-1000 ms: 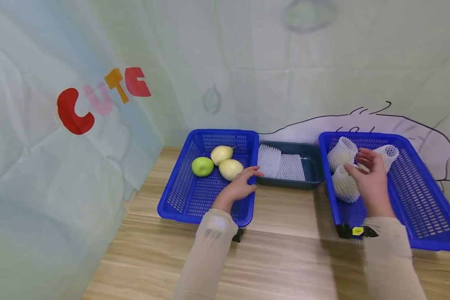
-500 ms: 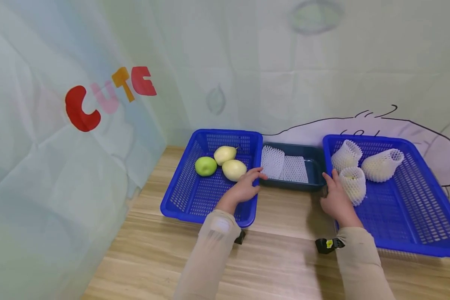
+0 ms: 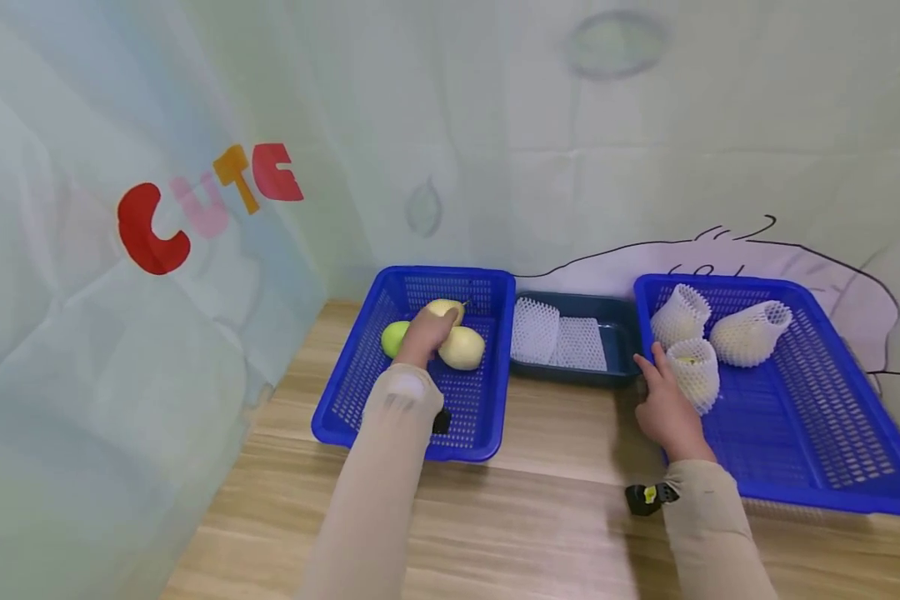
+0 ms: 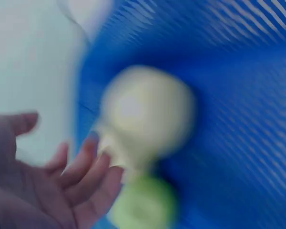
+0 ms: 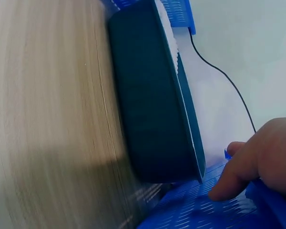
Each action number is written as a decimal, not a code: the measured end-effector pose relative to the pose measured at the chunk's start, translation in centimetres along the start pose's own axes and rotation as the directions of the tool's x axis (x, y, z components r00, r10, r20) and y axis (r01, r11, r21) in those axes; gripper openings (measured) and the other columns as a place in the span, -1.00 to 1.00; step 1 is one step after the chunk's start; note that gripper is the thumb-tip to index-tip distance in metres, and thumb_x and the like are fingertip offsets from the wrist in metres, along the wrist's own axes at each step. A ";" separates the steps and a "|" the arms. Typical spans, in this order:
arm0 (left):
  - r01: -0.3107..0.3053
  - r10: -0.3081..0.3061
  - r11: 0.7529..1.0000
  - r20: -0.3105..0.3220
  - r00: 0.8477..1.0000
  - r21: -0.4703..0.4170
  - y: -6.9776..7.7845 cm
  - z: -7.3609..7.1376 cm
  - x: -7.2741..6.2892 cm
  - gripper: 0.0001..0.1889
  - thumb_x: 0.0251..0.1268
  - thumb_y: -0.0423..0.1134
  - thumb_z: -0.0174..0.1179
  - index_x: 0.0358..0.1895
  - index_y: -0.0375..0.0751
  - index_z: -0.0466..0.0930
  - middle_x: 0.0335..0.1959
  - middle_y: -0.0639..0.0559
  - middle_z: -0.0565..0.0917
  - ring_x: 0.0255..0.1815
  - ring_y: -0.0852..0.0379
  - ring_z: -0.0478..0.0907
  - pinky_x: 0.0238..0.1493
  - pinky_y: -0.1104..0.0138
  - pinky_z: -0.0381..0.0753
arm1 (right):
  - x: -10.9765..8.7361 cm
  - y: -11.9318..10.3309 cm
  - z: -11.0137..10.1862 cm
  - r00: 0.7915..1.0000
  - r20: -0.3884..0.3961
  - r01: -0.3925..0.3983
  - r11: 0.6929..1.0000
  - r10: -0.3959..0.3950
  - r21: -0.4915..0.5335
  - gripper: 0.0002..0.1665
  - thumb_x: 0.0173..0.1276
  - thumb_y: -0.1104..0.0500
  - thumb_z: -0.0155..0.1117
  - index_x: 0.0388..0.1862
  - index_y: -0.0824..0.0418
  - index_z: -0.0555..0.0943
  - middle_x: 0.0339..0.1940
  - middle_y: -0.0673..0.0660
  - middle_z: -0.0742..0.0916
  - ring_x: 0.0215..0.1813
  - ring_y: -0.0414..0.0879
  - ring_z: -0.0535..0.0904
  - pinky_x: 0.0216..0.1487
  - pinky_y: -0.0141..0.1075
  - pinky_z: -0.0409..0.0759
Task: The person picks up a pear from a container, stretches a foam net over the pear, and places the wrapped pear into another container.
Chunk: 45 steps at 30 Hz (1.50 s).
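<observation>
My left hand [image 3: 425,332] reaches over the left blue basket [image 3: 489,417], its fingers loosely extended beside the fruit. Two pale yellow pears lie there: a near one [image 3: 462,348] and one behind [image 3: 447,310], partly covered by the hand. A green apple [image 3: 393,339] sits at their left. In the blurred left wrist view, the fingertips overlap one pale pear, close by the green apple [image 4: 145,205]. My right hand [image 3: 667,412] rests on the left rim of the right blue basket [image 3: 787,437], thumb and forefinger spread. Beside it stands a pear in a foam net sleeve [image 3: 696,379].
Between the baskets sits a dark teal tray [image 3: 619,354] with two flat white foam net sleeves [image 3: 536,329]. Two more sleeved pears [image 3: 748,337] lie in the right basket. A wood-grain table [image 3: 547,517] supports everything; a printed curtain [image 3: 487,192] hangs behind.
My left hand has moved left from the basket's right rim to over the fruit. My right hand has left the sleeved pears and come to the right basket's left rim.
</observation>
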<state>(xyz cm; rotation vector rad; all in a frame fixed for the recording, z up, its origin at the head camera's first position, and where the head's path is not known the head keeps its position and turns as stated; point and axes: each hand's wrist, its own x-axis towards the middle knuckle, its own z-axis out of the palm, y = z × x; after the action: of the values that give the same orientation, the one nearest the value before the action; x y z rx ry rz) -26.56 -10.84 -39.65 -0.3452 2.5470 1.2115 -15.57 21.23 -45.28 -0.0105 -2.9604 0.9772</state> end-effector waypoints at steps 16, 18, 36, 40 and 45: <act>0.252 -0.226 0.929 0.123 0.966 -0.270 -5.3 0.8 1.2 -0.09 0.02 0.34 0.15 0.23 -0.39 0.30 0.13 -0.33 0.44 0.11 -0.19 0.39 0.05 0.07 0.43 | -0.1 -0.9 1.7 0.999 -0.033 -0.014 1.000 0.015 0.021 -0.16 -0.06 0.53 -0.07 0.35 0.34 0.24 0.47 0.26 0.06 0.37 0.29 0.08 0.00 0.14 0.36; 0.245 -0.224 0.938 0.110 0.968 -0.246 -5.2 1.3 1.6 -0.13 0.03 0.34 0.14 0.21 -0.35 0.33 0.09 -0.27 0.47 0.03 -0.16 0.42 -0.07 0.12 0.47 | -0.1 -0.9 1.6 0.999 -0.038 -0.016 1.000 0.017 0.015 -0.16 -0.05 0.53 -0.07 0.35 0.32 0.24 0.48 0.25 0.06 0.36 0.29 0.10 -0.04 0.14 0.37; 0.094 -0.088 0.991 0.060 0.994 -0.098 -4.0 2.2 2.9 -0.26 0.02 0.17 0.24 0.10 -0.38 0.34 -0.27 -0.22 0.57 -0.49 -0.09 0.55 -0.65 0.30 0.48 | 0.1 -0.1 0.7 0.998 -0.056 -0.036 0.999 0.037 0.020 -0.18 -0.04 0.52 -0.08 0.34 0.34 0.25 0.47 0.25 0.06 0.37 0.30 0.08 0.04 0.16 0.33; 0.046 -0.044 0.998 0.060 0.997 -0.040 -3.2 1.9 2.6 -0.08 0.05 0.11 0.23 0.35 -0.35 -0.02 -0.09 -0.27 0.47 -0.35 -0.19 0.56 -0.49 0.20 0.55 | 0.1 0.0 0.4 0.997 -0.049 -0.053 0.998 0.054 0.022 -0.19 -0.03 0.52 -0.09 0.34 0.34 0.24 0.48 0.24 0.05 0.37 0.30 0.07 0.05 0.16 0.32; -0.056 0.058 0.995 0.028 0.998 -0.083 -2.1 1.5 2.0 -0.03 0.04 -0.01 0.27 0.39 -0.33 -0.15 0.13 -0.33 0.35 -0.07 -0.19 0.47 -0.19 0.04 0.55 | 0.1 0.1 0.2 0.997 -0.049 -0.057 0.998 0.058 0.026 -0.19 -0.02 0.52 -0.09 0.34 0.34 0.25 0.48 0.24 0.05 0.37 0.30 0.08 0.04 0.15 0.33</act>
<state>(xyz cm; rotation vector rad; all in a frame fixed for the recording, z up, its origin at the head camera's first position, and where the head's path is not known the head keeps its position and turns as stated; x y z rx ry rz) -27.45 -11.15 -42.82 -0.2721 2.5026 1.3345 -15.66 21.17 -45.54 -0.1186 -2.9182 1.0044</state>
